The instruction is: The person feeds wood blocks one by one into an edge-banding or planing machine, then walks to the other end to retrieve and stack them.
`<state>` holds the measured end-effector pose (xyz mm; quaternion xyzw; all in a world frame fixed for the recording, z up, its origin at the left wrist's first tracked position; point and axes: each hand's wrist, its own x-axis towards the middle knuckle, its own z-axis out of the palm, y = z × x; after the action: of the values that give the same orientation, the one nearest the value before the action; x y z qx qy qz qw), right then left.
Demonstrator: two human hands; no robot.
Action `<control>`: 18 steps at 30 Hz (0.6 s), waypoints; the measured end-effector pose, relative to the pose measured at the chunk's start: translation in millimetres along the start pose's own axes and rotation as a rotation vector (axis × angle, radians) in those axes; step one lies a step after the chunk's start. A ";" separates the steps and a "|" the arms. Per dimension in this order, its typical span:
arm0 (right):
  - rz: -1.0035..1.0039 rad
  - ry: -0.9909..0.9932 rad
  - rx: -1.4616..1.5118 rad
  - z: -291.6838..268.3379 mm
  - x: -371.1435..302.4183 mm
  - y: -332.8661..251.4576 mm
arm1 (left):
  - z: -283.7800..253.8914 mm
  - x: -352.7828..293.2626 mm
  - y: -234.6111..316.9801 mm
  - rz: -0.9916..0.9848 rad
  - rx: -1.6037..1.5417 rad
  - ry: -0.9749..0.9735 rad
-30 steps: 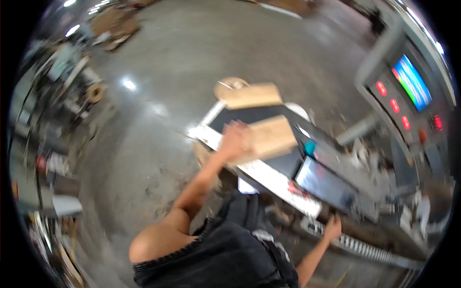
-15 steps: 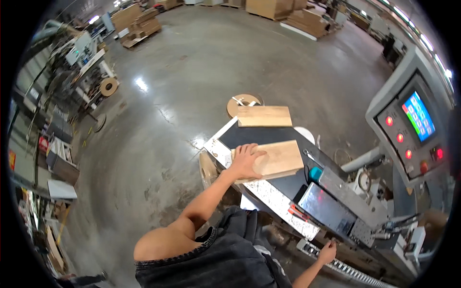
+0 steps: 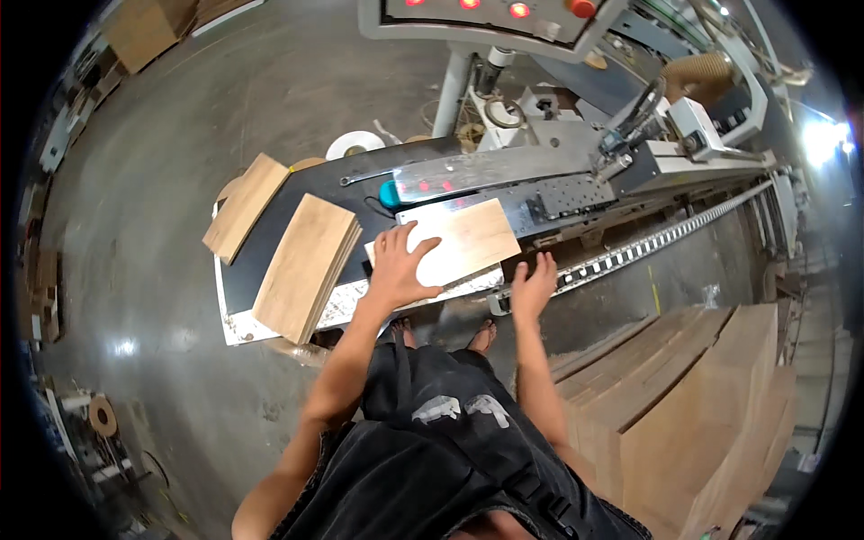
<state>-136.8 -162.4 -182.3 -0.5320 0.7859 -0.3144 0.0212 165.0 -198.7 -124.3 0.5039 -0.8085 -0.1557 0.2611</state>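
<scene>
A pale wooden board (image 3: 470, 241) lies over the machine's near edge, partly across the metal plate. My left hand (image 3: 399, 265) rests on its left end with fingers and thumb spread. Just past the board's near right corner is my right hand (image 3: 535, 286), fingers apart and nothing in them, close to the end of a chain conveyor track (image 3: 621, 258). Left of my left hand, a stack of similar boards (image 3: 306, 256) sits on the black table (image 3: 270, 238). Farther left, another wooden board (image 3: 245, 209) lies at the table's end.
A control panel (image 3: 486, 27) with red lit buttons stands at the far side. A metal guard (image 3: 495, 173), a wrench (image 3: 364, 177) and a teal round object (image 3: 389, 193) are behind the board. Large wooden panels (image 3: 693, 423) are stacked at my lower right.
My view has swung to the right. My left hand has gone from the board stack to a single board at the metal plate. My right hand has come up near that board.
</scene>
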 end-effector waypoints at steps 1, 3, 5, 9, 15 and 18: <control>0.001 0.002 -0.005 3.2 -12.2 -6.2 | 11.7 12.2 7.2 0.040 0.002 -0.022; 0.001 -0.058 -0.023 7.6 -31.9 -26.7 | 32.8 31.0 13.6 0.092 -0.016 -0.064; -0.038 -0.171 -0.057 8.2 -42.8 -45.7 | 54.4 43.5 16.8 0.103 -0.006 -0.064; -0.047 -0.320 -0.052 13.0 -40.9 -68.0 | 74.6 55.3 23.9 0.072 0.043 -0.051; -0.038 -0.293 0.089 44.6 -24.9 -66.8 | 62.3 42.1 42.2 -0.060 0.019 -0.005; -0.017 -0.362 0.132 48.7 -19.8 -74.5 | 49.1 21.9 48.8 -0.109 -0.023 0.048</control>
<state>-49.0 -186.2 -188.8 -0.5841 0.7424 -0.2645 0.1942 93.0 -197.3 -133.4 0.5479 -0.7715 -0.1669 0.2770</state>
